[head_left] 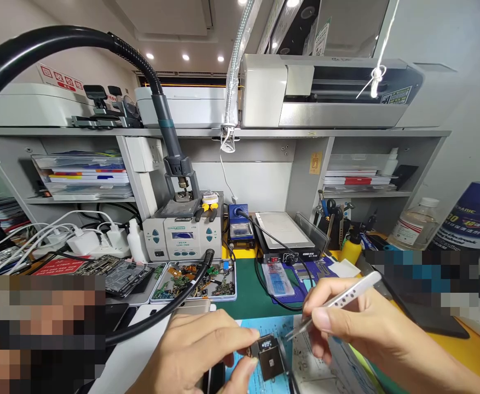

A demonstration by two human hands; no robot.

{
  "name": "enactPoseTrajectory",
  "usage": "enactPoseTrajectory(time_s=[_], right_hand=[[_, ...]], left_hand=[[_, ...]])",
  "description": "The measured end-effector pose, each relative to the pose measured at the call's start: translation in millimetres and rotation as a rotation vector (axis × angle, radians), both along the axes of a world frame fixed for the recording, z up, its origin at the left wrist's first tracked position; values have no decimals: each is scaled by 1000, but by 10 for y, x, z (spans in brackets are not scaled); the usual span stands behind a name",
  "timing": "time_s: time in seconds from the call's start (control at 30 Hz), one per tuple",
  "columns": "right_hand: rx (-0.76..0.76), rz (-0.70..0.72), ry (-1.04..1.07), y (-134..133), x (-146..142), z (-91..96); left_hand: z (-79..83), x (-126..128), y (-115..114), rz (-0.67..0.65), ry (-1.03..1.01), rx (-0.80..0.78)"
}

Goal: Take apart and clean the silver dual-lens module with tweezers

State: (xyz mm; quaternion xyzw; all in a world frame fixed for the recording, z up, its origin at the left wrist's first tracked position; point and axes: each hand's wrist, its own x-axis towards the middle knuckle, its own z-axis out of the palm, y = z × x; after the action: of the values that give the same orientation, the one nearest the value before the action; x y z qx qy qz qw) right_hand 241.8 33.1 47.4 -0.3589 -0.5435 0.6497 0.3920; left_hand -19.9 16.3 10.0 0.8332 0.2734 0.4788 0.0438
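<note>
My left hand (201, 350) pinches a small black square module (269, 357) between thumb and forefinger, low in the middle of the view. My right hand (346, 323) grips silver tweezers (338, 298); their tips point down and left, just beside the module's upper right edge. Both hands hover over a light blue work mat (264, 325). Whether the tips touch the module is unclear.
A hot-air rework station (182, 232) with a black hose stands behind. In front of it sits a tray of small circuit parts (194, 282). A heating plate (289, 235), a clear bottle (412, 224) and a blue can (469, 216) lie to the right. Chargers and cables crowd the left.
</note>
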Motion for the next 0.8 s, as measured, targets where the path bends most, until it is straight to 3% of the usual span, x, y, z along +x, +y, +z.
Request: enactPoseTrajectory(time_s=[0.23,0.8], right_hand=[[-170,31,131,6,-96,-81],[-188,24,96,-18,-135,-75]], left_hand=[[7,5,19,4,19,-9],[-15,62,16,21,1,55]])
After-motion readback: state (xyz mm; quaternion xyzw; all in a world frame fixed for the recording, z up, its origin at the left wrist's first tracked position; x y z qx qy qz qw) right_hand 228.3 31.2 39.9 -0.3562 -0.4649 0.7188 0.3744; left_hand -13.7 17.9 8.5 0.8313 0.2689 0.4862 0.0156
